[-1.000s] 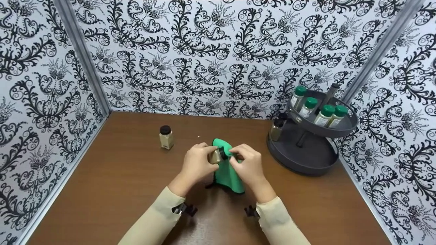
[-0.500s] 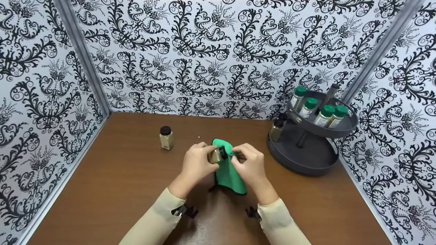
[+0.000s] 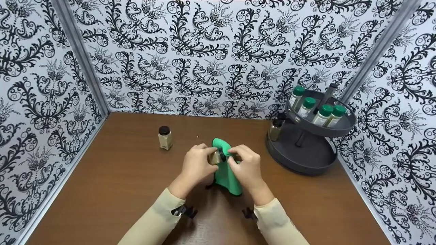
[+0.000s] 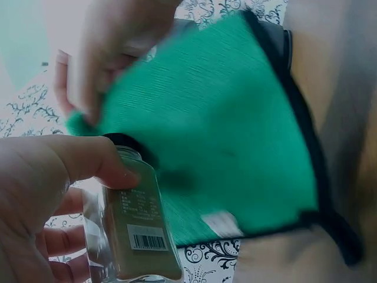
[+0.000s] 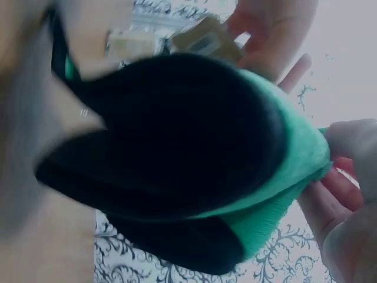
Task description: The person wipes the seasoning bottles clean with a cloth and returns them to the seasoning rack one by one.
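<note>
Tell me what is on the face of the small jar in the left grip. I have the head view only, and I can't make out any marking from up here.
Observer: The left wrist view shows a barcode on the jar, facing the camera on the left grip.
Operator: Now describe the underside of the green cloth in the right grip. I only see its green top.
Observer: In the right wrist view that underside looks nearly black; the picture is blurred, so I can't say whether that is its colour or shadow.
</note>
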Demonstrator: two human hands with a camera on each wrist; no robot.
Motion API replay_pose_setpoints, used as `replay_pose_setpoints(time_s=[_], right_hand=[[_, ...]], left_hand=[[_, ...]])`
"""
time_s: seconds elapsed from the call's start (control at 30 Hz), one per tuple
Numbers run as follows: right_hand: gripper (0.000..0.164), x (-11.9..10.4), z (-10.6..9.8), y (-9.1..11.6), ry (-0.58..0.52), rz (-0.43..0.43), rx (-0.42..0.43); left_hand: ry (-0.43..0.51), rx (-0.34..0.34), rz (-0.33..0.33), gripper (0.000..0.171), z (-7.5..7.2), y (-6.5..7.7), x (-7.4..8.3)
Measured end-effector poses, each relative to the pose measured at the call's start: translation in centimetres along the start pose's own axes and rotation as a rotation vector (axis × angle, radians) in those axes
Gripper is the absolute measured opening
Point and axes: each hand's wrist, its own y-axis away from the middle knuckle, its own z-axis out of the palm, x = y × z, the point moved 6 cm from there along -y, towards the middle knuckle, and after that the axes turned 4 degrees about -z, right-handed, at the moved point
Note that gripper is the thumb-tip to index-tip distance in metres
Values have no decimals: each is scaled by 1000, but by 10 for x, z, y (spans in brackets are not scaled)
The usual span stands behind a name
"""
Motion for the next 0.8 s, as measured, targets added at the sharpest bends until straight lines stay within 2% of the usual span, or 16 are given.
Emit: replay_pose_setpoints(time_s=[0.1, 0.23, 0.33, 0.5, 0.63, 0.8], right_hand=[[23, 1, 3, 1, -35, 13, -14], [18, 8, 11, 3, -22, 88, -123], [14, 12, 14, 4, 4, 151, -203], [15, 20, 14, 5, 91, 263, -286], [16, 23, 11, 4, 104, 324, -271], [21, 18, 4, 3, 18, 270, -165]], left_hand=[[-10, 5, 7, 45, 1, -1, -1], [-34, 5, -1, 45, 2, -1, -5], [-32, -15, -14, 47, 6, -1, -9], [-11, -40, -10, 47, 13, 1, -9], [-6, -38, 4, 47, 16, 1, -7], [-16, -41, 16, 48, 20, 1, -5]])
